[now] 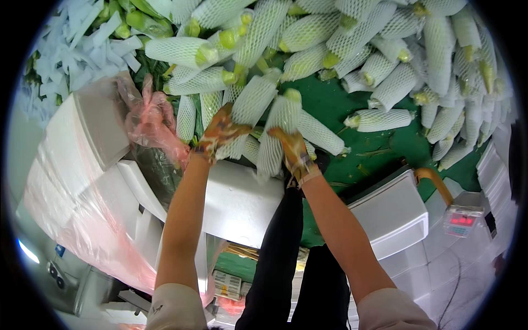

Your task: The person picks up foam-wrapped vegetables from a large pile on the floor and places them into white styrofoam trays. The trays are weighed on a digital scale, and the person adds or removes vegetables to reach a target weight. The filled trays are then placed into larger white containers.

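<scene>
Many pale green ears of corn, each in a white foam mesh sleeve, lie piled across the top of the head view. My left hand (222, 130), in a stained glove, rests against a sleeved ear (253, 99) that slants up to the right; its fingers are spread beside the ear. In my right hand (291, 148), gloved likewise, is another sleeved ear (278, 132), standing nearly upright in the picture, thumb across its front. More sleeved ears lie just behind and beside both hands, one of them (321, 132) right of my right hand.
A white foam box (243, 198) stands below my hands. Pink plastic film (152, 119) and white foam boxes (90, 173) are at left, loose foam strips (82, 53) at upper left. At right are a weighing scale's red display (461, 220) and its white-covered platform (392, 214), beside green flooring (371, 152).
</scene>
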A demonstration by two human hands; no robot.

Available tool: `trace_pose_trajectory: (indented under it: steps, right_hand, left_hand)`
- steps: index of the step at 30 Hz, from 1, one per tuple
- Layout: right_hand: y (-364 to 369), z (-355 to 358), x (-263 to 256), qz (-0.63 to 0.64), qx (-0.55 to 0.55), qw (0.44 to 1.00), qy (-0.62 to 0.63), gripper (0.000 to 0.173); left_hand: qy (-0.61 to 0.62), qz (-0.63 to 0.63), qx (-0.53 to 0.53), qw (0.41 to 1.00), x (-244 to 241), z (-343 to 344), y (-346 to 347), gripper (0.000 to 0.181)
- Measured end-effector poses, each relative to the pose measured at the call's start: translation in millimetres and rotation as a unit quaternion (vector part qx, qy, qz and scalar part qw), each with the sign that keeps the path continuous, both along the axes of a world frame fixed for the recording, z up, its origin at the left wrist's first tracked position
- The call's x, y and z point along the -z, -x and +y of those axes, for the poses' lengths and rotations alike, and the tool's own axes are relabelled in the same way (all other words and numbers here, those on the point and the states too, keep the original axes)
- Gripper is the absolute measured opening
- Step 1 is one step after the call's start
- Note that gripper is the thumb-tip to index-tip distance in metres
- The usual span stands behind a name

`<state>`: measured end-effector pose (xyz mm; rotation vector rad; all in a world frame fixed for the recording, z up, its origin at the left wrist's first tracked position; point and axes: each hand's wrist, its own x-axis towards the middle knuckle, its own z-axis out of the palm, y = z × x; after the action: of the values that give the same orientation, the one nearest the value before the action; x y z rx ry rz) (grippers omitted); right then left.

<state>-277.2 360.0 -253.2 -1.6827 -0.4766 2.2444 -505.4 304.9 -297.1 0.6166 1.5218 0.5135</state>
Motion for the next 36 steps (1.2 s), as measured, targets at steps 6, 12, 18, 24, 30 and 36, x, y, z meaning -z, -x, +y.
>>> trace_pose_trajectory:
  steps: [6, 12, 18, 24, 30, 36]
  right_hand:
    - [21, -1, 62, 0.143, 0.144, 0.977, 0.058, 0.020]
    - [-106, -87, -66, 0.137, 0.273, 0.951, -0.040, 0.025]
    - [-311, -172, -263, -0.091, 0.347, 0.933, 0.034, 0.053]
    - [-488, -297, -222, -0.394, -0.058, 0.847, -0.352, 0.025]
    - [-523, -258, -140, -0.159, 0.227, 0.943, -0.184, 0.037]
    - [-481, -233, -204, -0.638, -0.123, 0.726, -0.225, 0.059]
  left_hand:
    - [-0.096, 0.070, 0.255, 0.959, -8, 49, 5, 0.033]
    - [0.227, -0.222, -0.078, 0.945, -140, 28, -82, 0.050]
    - [0.217, -0.367, 0.173, 0.888, -222, -36, -325, 0.078]
    - [0.201, -0.422, 0.147, 0.872, -179, -141, -534, 0.076]
    - [0.271, -0.357, -0.140, 0.883, -128, -162, -577, 0.061]
    - [-0.349, 0.220, 0.315, 0.855, -242, -137, -592, 0.064]
